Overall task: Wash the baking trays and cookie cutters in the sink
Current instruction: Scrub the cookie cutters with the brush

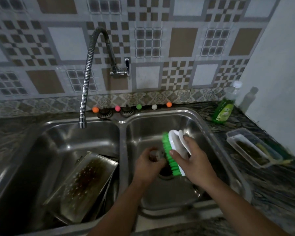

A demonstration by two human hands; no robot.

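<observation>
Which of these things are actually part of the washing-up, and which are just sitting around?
In use:
scrub brush in right hand
small blurred metal piece in left hand
baking tray
sink

Lying about:
green soap bottle
plastic container
coloured balls

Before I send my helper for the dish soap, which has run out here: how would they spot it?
Start at the double sink and go to the right back corner of the counter. The bottle stands upright there, clear plastic with green liquid and a white cap.
</observation>
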